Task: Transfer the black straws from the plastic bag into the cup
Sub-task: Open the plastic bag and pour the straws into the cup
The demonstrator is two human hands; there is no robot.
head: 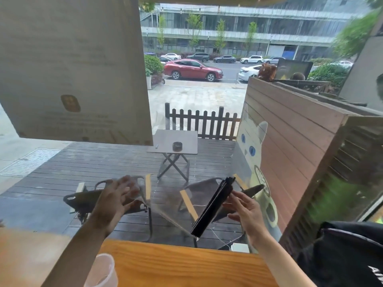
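A bundle of black straws (211, 208) hangs tilted in the air above the wooden counter (176, 264), its top end pointing up and to the right. My right hand (246, 212) pinches the bundle near the middle between thumb and fingers. My left hand (116, 201) grips one end of the clear plastic bag (161, 206), fingers spread over it and thumb beneath. The thin film stretches from that hand toward the lower end of the straws; whether that end is inside the bag is unclear. A translucent plastic cup (103, 270) stands on the counter at the lower left, under my left forearm.
The counter runs along a window pane right behind my hands. A large paper sign (72, 69) hangs on the glass at the upper left. A black bag or garment (342, 253) lies at the counter's right end. Outside are chairs, a small folding table and a deck.
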